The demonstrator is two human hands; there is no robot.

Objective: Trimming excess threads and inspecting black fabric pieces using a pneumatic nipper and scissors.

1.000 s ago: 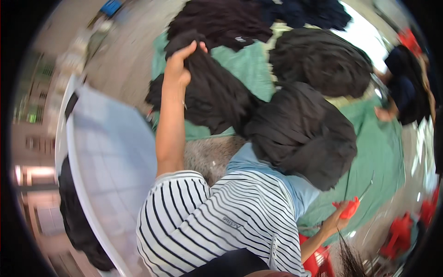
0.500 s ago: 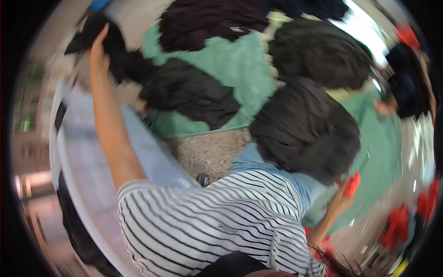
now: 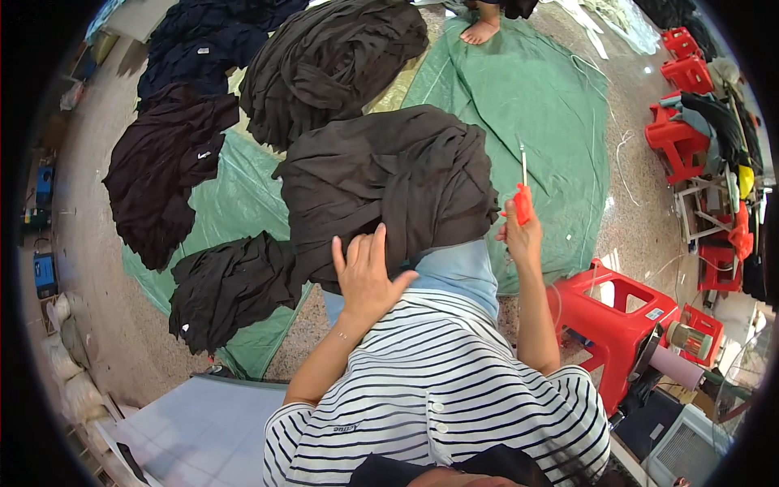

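A big heap of dark grey-brown cloth lies across my lap. My left hand rests on its near edge with the fingers spread, and grips nothing. To the right of the heap, my right hand is closed around red-handled scissors. Their slim metal blades point away from me, over a green sheet. Left of my lap, a smaller pile of black cloth touches the heap.
More dark cloth piles lie ahead on the green sheet, one of them maroon. Red plastic stools stand on the right. A pale tabletop is at the lower left. Another person's bare foot shows at the top.
My left hand was stretched far out to the left at black cloth; now it lies on the lap heap. The view has swung right. The scissors stay in my right hand.
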